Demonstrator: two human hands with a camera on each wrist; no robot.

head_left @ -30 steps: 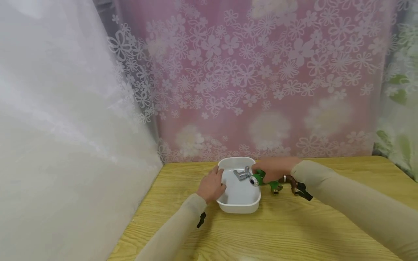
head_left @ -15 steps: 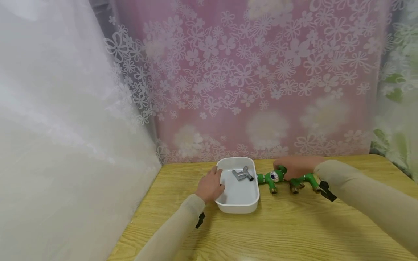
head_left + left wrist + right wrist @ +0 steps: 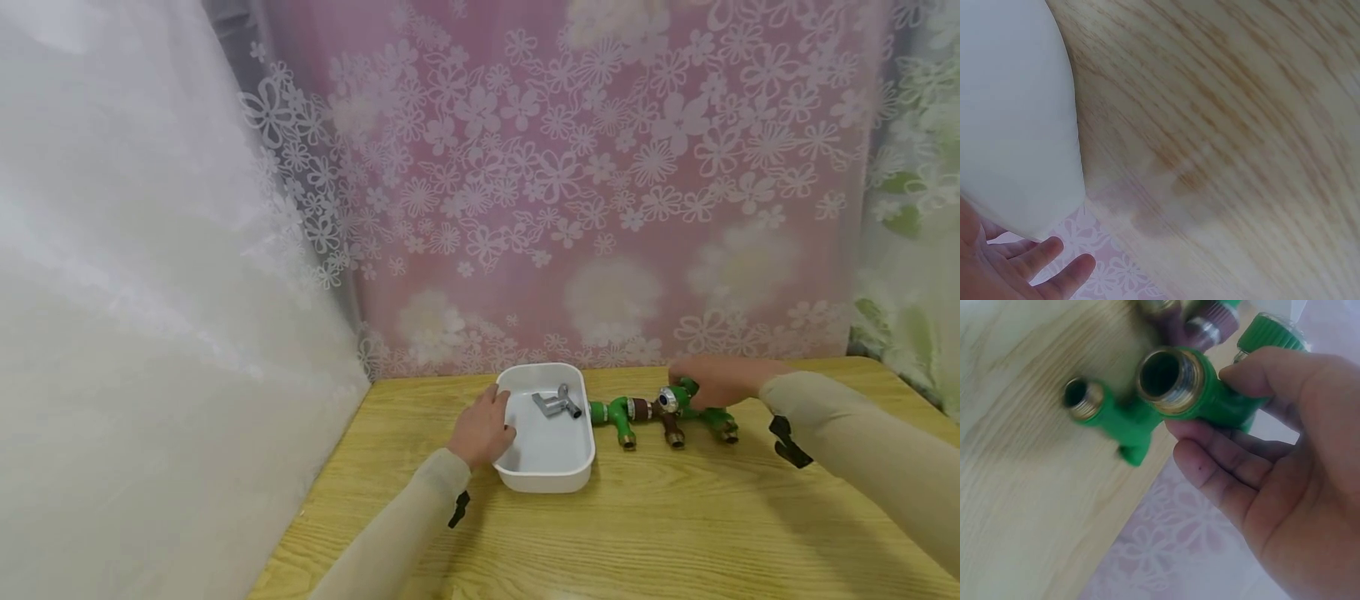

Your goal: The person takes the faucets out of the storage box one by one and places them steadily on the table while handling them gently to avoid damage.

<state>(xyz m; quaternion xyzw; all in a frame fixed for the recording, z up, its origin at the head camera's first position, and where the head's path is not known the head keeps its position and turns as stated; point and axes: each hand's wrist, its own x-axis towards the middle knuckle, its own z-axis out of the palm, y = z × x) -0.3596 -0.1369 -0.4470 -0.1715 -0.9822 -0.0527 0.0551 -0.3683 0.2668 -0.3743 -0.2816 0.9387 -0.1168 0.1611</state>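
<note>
My left hand (image 3: 480, 429) holds the left rim of a white plastic basin (image 3: 546, 482), thumb on the inner side, fingers along the outside wall. Inside the basin lies a grey metal Y-shaped valve (image 3: 553, 406). At the right, my right hand (image 3: 716, 382) pinches a green valve (image 3: 1225, 403) with a brass threaded mouth, between thumb and fingers. It is above a row of valves: a green valve (image 3: 619, 417) beside the basin, a brown valve (image 3: 674, 437), and another green valve (image 3: 726, 427), partly covered by the hand.
The wooden table (image 3: 570, 542) ends at a pink flowered curtain (image 3: 525, 250) behind. White sheeting (image 3: 150, 333) hangs at the left, and a leaf-patterned curtain (image 3: 907, 275) at the right.
My right hand has moved right, from the basin's right edge to over the far end of the valve row, carrying the green valve. My left hand has stayed on the basin rim.
</note>
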